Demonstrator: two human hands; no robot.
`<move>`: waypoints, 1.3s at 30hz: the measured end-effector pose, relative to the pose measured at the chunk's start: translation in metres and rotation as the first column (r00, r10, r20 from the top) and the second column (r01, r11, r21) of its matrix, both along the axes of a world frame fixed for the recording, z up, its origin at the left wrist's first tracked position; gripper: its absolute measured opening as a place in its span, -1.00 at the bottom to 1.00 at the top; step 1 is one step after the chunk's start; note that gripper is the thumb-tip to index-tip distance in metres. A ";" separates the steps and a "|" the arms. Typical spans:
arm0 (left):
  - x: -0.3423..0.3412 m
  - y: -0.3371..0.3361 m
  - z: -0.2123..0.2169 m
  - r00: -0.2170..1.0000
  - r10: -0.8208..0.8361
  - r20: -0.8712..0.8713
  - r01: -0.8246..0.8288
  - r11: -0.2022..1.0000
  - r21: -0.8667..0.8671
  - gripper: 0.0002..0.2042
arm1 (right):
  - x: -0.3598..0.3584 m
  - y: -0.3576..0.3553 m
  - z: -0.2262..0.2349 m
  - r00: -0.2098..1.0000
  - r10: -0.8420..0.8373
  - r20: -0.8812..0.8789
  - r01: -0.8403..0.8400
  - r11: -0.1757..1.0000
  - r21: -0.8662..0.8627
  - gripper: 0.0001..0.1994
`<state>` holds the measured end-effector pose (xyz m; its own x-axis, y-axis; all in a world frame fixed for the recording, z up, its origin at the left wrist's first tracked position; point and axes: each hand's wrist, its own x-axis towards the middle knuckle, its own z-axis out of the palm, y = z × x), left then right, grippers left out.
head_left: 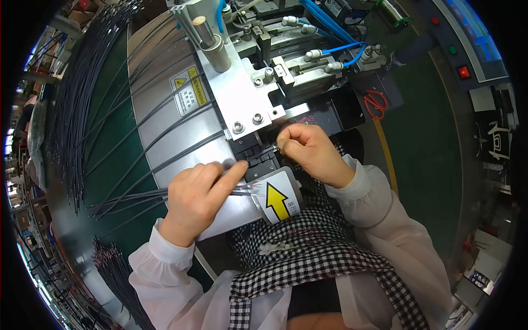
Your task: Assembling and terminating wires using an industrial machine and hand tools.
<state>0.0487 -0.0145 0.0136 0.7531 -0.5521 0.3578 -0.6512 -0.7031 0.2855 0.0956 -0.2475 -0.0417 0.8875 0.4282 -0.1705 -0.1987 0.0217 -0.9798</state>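
Note:
My left hand [201, 195] is closed around a few thin black cables [137, 194]. Their stripped ends, with fine reddish and white wires [256, 190], stick out to the right below its fingers. Its index finger reaches to the edge of a small black fixture [256, 159] on the machine. At the right side of that fixture, my right hand [311, 148] pinches with thumb and index finger; what lies between the fingertips is too small to make out. Other black cables [187, 149] run across the metal table [201, 179] into the machine, left of the fixture.
The machine's metal plate [242, 93] with bolts and a cylinder stands just beyond my hands. Blue air hoses [352, 49] cross behind it. A black bin [347, 110] sits at the right. Large bundles of black cables [82, 99] lie on the green surface at left.

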 end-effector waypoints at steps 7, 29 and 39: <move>0.007 0.001 -0.004 0.967 0.076 0.243 -0.086 0.996 0.031 -0.65 | -0.005 -0.005 0.019 0.999 -0.031 0.037 0.040 0.960 -0.277 -0.97; -0.009 -0.037 0.012 0.895 0.080 -0.439 -0.283 0.862 -0.420 -0.88 | -0.021 0.004 0.029 0.989 -0.132 0.065 0.118 0.976 0.182 -0.92; -0.009 -0.044 0.020 0.747 0.050 -0.663 -0.415 0.814 -0.406 -0.95 | -0.019 0.003 0.035 0.940 -0.175 0.295 0.152 0.983 0.099 -0.95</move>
